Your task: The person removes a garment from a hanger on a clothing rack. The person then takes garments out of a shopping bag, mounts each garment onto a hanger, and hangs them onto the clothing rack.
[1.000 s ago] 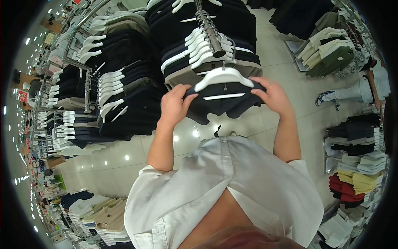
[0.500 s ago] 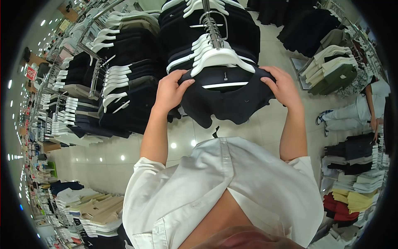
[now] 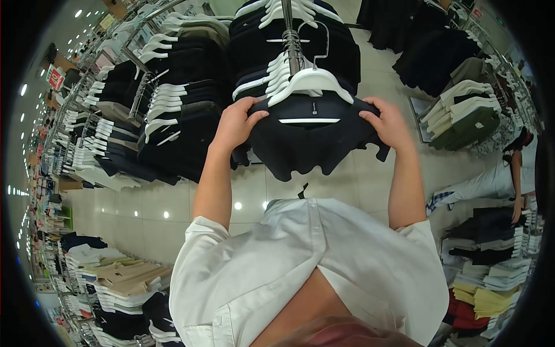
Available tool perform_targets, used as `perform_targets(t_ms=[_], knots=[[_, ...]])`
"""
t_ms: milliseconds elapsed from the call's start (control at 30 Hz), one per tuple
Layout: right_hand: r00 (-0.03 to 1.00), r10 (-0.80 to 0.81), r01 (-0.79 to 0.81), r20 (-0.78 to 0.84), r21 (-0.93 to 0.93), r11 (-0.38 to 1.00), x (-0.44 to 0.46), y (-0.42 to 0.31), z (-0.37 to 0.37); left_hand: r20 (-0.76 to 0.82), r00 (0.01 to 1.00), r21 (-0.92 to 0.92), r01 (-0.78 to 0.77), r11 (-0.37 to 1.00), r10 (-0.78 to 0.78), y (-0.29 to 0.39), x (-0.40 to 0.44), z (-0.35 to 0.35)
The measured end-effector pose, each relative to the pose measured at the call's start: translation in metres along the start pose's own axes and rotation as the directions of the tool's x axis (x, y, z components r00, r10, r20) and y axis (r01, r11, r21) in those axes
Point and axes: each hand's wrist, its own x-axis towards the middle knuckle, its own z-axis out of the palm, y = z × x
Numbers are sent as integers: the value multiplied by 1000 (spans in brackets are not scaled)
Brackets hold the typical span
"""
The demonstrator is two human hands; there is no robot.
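In front of me a black shirt (image 3: 306, 144) hangs on a white hanger (image 3: 315, 80), its neckline and small inner label facing me. My left hand (image 3: 237, 124) pinches the shirt's shoulder on the left, thumb in front. The opposite shoulder is gripped the same way by my right hand (image 3: 384, 122). The hanger's metal hook (image 3: 327, 43) stands to the right of the metal rail (image 3: 295, 53); whether its tip touches the rail I cannot tell. Just behind, more white hangers (image 3: 280, 72) carry dark garments on that rail.
Racks of dark clothes (image 3: 185, 136) stand close on the left. To the right are cream and green garments (image 3: 462, 118) and a person's arm (image 3: 516, 185). Folded beige clothes (image 3: 130, 277) lie at lower left. Pale floor tiles (image 3: 243, 214) run between the racks.
The hanger's hook has shifted right relative to the rail, and its loop now shows beside it. Both hands keep their hold on the shoulders. The person at right has shifted in view.
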Motion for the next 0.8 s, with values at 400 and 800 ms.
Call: perform_targets(t_ms=[400, 800], knots=[[998, 4, -3, 65, -15, 1000, -10, 40, 50, -50, 997, 102, -47, 994, 52, -30, -40, 46], [987, 82, -70, 137, -92, 993, 11, 93, 102, -49, 995, 237, 91, 967, -82, -69, -32, 88]])
